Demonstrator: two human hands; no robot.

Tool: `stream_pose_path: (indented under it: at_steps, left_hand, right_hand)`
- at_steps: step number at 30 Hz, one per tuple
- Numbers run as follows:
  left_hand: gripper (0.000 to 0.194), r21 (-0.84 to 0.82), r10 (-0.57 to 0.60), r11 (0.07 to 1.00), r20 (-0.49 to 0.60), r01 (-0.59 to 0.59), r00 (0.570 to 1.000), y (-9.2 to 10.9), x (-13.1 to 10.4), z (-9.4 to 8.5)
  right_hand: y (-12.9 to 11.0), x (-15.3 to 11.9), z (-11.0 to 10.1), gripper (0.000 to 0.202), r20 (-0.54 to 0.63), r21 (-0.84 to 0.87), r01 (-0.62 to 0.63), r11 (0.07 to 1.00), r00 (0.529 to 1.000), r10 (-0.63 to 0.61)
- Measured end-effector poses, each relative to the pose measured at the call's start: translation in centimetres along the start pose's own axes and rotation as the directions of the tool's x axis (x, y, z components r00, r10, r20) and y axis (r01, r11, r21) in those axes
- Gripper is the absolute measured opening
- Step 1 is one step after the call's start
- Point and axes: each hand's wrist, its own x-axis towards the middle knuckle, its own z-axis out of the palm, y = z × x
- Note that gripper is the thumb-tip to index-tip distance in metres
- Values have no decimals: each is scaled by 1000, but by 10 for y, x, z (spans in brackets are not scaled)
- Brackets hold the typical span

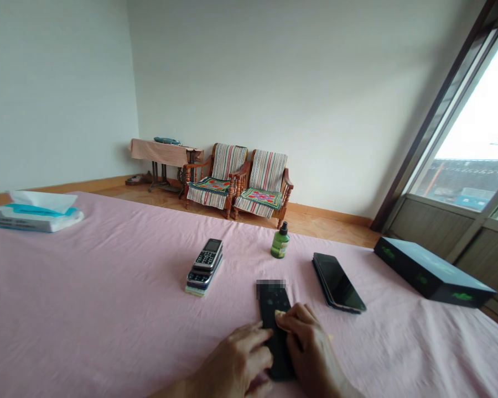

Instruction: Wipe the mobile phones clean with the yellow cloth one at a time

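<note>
A black smartphone [279, 354] lies on the pink cloth, its far end pointing away from me and several pale spots showing on its upper part. My left hand [243, 356] holds the phone along its left edge, with bent fingers reaching onto its surface. Over the phone's right side, my right hand [309, 342] pinches a small pale-yellow cloth [279, 316] against the surface. Most of that cloth is hidden by the fingers. Beyond the phone stands a green spray bottle [279, 244] with a black top.
Stacked keypad phones [207, 257] lie to the left. On the right are a dark smartphone [338, 282], apparently stacked on another, and a black box [431, 271]. A tissue pack [33, 216] sits far left on the pink cloth [108, 298]. Two wooden chairs [259, 182] stand by the wall.
</note>
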Motion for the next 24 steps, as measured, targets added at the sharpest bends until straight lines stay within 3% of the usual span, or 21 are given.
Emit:
stream_pose_path:
  at_steps: [5,12,19,24]
  left_hand:
    - [19,-98,79,992,57,-73,995,-6,4,-4]
    - [17,36,72,997,7,-73,997,-6,-1,3]
    - [11,82,51,995,16,-53,999,-2,0,3]
    - [19,39,30,999,-52,-28,998,-1,-1,4]
  right_hand:
    - [2,-11,-3,42,67,28,70,997,995,-72]
    - [33,44,0,40,-37,-114,14,993,999,-19]
    - [10,24,6,36,33,-41,-18,999,999,19]
    - [16,41,4,37,30,-73,-6,997,1000,8]
